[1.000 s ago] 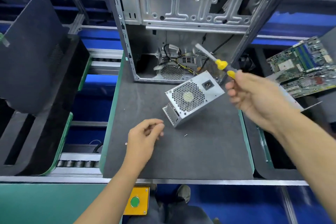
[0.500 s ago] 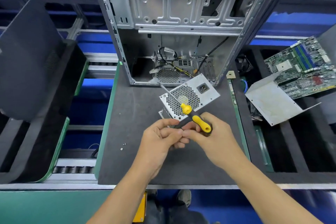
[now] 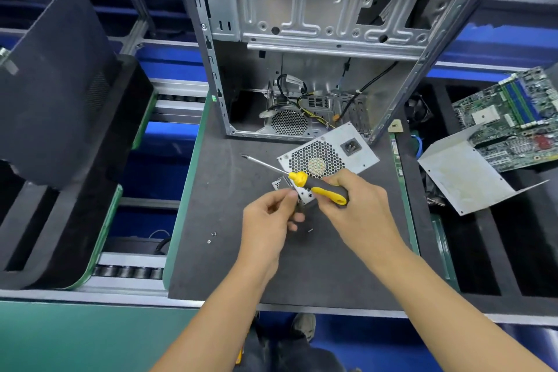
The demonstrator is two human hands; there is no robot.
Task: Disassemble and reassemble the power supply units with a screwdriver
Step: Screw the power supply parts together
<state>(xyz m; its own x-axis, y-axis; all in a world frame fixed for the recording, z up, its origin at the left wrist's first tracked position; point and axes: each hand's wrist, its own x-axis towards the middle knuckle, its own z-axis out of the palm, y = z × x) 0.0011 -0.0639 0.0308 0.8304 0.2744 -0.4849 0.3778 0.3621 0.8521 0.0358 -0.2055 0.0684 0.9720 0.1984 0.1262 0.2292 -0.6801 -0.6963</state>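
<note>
**Inspector:** Fingers of the left hand first: what have they got?

**Technician:** They're curled and pinched together near the corner of the power supply unit, close to the right hand. Something small may sit between them, perhaps a screw, but I cannot tell what, or whether anything is there at all.

**Inspector:** And the right?

**Technician:** It grips the screwdriver by its yellow-and-black handle, the shaft pointing far-left over the tabletop, its tip in the air, on no screw. The unit lies tilted on the tabletop, fan grille up, just near of the open computer case, and both hands overlap its near corner.

**Inspector:** What could go wrong?

**Technician:** By my judgement, a small part pinched that lightly could slip while it's passed to the tip. It would drop on the dark tabletop, where loose screws already lie near-left, and get mixed up, or roll off the edge.

**Inspector:** Anything else?

**Technician:** The unit rests on an edge, not flat. Pressing the driver down on it could make it rock, so the tip skates off the screw head and chews it, or jabs the grille. And the long shaft, swung round, might catch the case frame.
</note>
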